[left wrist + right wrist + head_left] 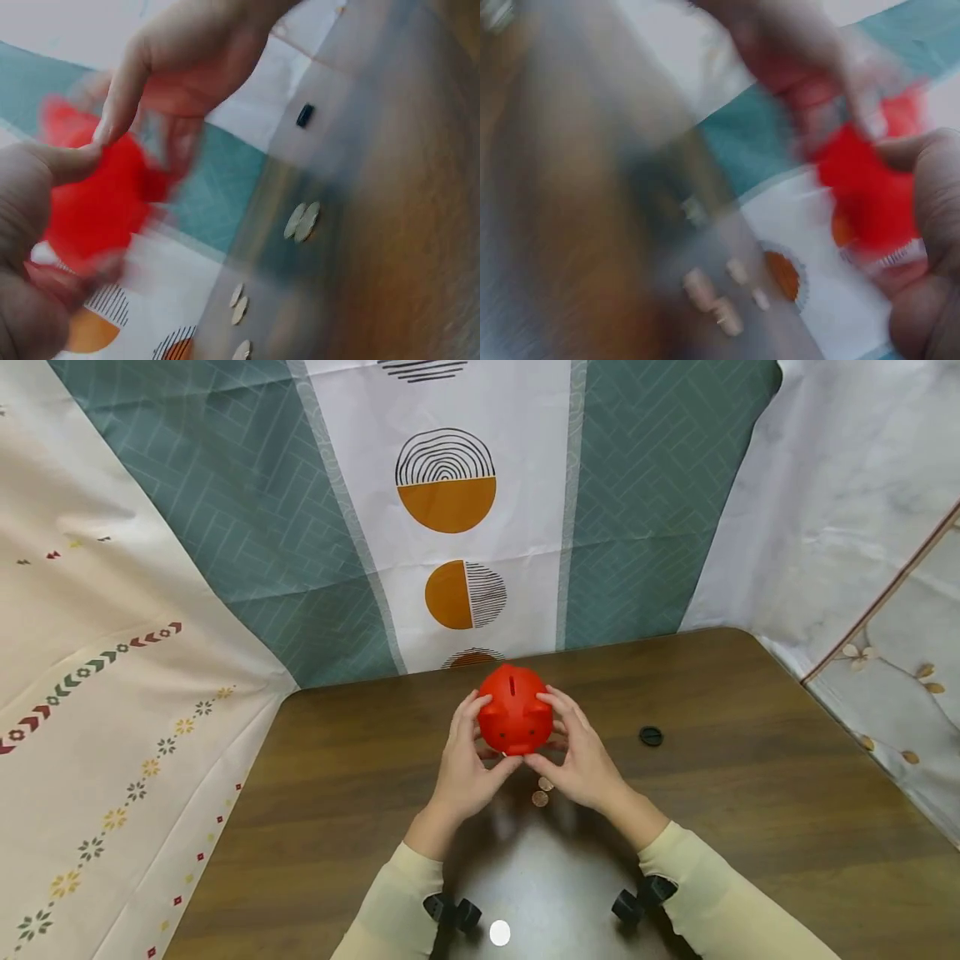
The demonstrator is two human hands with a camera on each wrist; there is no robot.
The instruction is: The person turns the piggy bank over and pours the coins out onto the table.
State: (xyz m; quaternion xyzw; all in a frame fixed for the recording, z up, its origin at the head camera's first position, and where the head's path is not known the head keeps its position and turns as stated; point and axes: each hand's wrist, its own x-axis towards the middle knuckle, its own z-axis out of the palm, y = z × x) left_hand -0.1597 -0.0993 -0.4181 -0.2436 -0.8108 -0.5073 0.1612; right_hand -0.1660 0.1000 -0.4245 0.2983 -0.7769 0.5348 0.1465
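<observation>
Both hands hold a red piggy bank [513,710] above the far half of the table, its coin slot on top and its snout towards me. My left hand [467,768] grips its left side and my right hand [585,768] its right side, with thumbs at the snout and fingers curled around the sides. Coins [540,798] lie on the table below; several more coins [302,222] show in the left wrist view. A round black plug [651,736] lies to the right. Motion blurs the piggy bank [870,187] in both wrist views.
The brown wooden table [337,827] ends at a patterned cloth [465,552] behind it. White cloths hang at the left and right. Black wrist cameras [452,913] sit on both sleeves. A white round spot [499,932] shows near the front.
</observation>
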